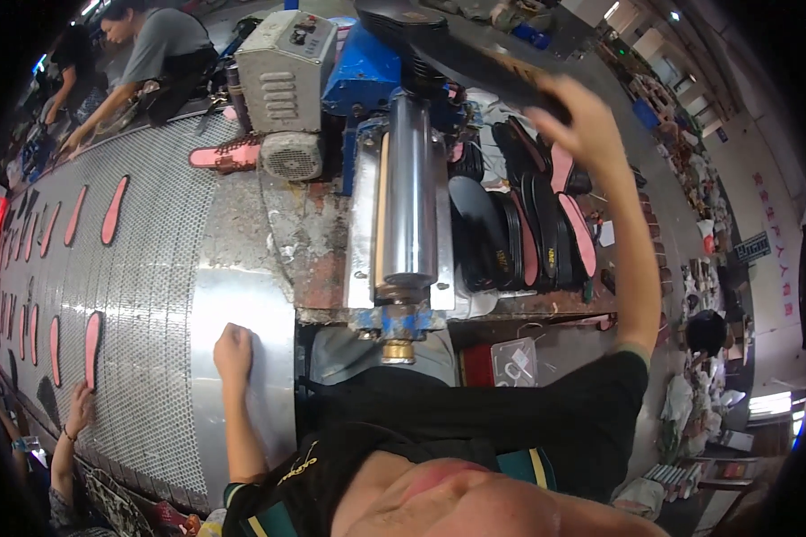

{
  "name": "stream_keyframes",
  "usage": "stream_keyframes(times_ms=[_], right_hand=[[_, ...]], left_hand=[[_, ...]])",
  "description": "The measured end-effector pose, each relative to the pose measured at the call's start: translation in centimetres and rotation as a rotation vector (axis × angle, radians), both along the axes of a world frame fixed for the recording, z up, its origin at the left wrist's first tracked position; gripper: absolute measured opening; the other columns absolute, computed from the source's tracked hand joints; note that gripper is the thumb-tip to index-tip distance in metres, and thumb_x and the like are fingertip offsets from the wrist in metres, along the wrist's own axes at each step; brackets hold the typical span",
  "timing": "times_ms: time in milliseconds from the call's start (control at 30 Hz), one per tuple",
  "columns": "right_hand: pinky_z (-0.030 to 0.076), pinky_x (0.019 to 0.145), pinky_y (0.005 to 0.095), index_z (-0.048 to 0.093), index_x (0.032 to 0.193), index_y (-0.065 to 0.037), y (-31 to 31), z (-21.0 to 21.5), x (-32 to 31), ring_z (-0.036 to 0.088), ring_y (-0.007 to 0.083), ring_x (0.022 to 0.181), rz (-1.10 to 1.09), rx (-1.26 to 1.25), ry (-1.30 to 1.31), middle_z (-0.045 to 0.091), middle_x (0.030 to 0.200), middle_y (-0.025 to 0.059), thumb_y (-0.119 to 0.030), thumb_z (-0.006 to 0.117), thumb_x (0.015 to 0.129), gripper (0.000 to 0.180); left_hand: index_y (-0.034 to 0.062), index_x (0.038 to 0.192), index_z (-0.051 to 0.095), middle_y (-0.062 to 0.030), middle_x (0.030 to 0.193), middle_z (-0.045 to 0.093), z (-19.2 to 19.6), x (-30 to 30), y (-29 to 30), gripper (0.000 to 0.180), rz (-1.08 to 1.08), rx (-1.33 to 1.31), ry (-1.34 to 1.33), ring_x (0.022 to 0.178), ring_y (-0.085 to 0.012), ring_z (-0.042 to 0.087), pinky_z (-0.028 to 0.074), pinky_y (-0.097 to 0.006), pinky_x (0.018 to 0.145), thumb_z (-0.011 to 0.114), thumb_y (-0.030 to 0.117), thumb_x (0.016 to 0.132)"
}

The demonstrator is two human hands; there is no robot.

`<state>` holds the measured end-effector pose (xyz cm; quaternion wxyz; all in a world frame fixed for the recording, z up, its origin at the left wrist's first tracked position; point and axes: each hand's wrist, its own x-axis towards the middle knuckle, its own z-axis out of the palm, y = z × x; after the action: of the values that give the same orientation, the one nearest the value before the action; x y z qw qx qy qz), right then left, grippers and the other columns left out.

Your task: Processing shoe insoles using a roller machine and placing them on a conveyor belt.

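My right hand (587, 130) is raised at the upper right, its fingers closed on the end of a black shoe sole (488, 72). The sole's far end reaches over the top of the roller machine. In the middle stands the machine's shiny metal roller (409, 192), with a brass-coloured end (398, 352) towards me. My left hand (233, 353) rests as a fist on a smooth metal plate (242, 300), with nothing seen in it. Right of the roller lie several black soles (479, 219), some with pink insoles (576, 234), in rows on the worn bench.
A mesh conveyor (148, 295) on the left carries pink insoles (115, 210). Behind the roller stand a grey machine box (282, 76) with a motor (291, 157) and a blue housing (364, 72). Other people (157, 58) work at the far left; another person's hand (81, 407) touches an insole.
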<state>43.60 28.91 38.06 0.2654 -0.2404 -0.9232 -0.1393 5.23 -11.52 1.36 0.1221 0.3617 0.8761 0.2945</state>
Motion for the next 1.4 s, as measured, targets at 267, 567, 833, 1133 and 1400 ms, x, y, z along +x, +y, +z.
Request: stream_keyframes(times_ms=[267, 567, 833, 1133, 1400], right_hand=[[0.051, 0.073, 0.0388, 0.061, 0.105, -0.003, -6.1, -7.5, 6.3, 0.061, 0.0322, 0.085, 0.159, -0.211, -0.083, 0.062, 0.092, 0.013, -0.036, 0.081, 0.065, 0.056], [0.046, 0.089, 0.0438, 0.06, 0.114, 0.0, -10.4, -10.4, 1.1, 0.057, 0.0371, 0.1, 0.282, -0.046, 0.171, 0.06, 0.109, 0.0167, -0.027, 0.078, 0.07, 0.055], [0.051, 0.06, 0.0325, 0.067, 0.087, 0.001, -20.9, -30.5, 8.7, 0.063, 0.0224, 0.061, -0.082, -0.918, 0.346, 0.064, 0.071, 0.0128, -0.006, 0.065, 0.084, 0.009], [0.036, 0.041, 0.0237, 0.06, 0.064, -0.002, -24.1, -44.1, 6.3, 0.049, 0.0065, 0.044, -0.206, -1.394, 0.222, 0.054, 0.051, 0.0005, -0.024, 0.06, 0.092, 0.036], [0.035, 0.033, 0.0267, 0.059, 0.065, -0.001, -22.0, -44.9, 6.5, 0.049, 0.0115, 0.036, -0.379, -1.721, 0.14, 0.054, 0.05, 0.0047, -0.001, 0.051, 0.086, 0.022]], left_hand=[[0.0027, 0.118, 0.063, -0.0105, 0.118, 0.065, 13.9, -0.8, 11.0, 0.04, -0.584, 0.294, -0.271, 0.112, -0.0228, 0.059, 0.043, -0.034, 0.097, 0.07, 0.02, 0.083], [0.0078, 0.141, 0.044, -0.0144, 0.149, 0.038, 24.9, 3.4, 22.4, 0.091, -1.252, 0.315, 0.168, 0.137, -0.0322, 0.037, 0.032, -0.044, 0.112, 0.083, 0.042, 0.066], [0.0059, 0.137, 0.046, -0.0158, 0.14, 0.046, 25.2, -1.2, 21.0, 0.088, -1.211, 0.223, 0.216, 0.128, -0.0332, 0.046, 0.038, -0.042, 0.108, 0.085, 0.017, 0.06], [0.0076, 0.145, 0.039, -0.0083, 0.138, 0.051, 17.3, -7.7, 13.4, 0.091, -0.846, -0.019, -0.673, 0.12, -0.0204, 0.053, 0.046, -0.033, 0.099, 0.083, 0.014, 0.066], [0.0019, 0.138, 0.045, -0.0121, 0.132, 0.057, 2.3, -2.3, -3.6, 0.058, 0.182, 0.871, -1.569, 0.116, -0.0248, 0.058, 0.048, -0.038, 0.099, 0.048, 0.045, 0.099]])
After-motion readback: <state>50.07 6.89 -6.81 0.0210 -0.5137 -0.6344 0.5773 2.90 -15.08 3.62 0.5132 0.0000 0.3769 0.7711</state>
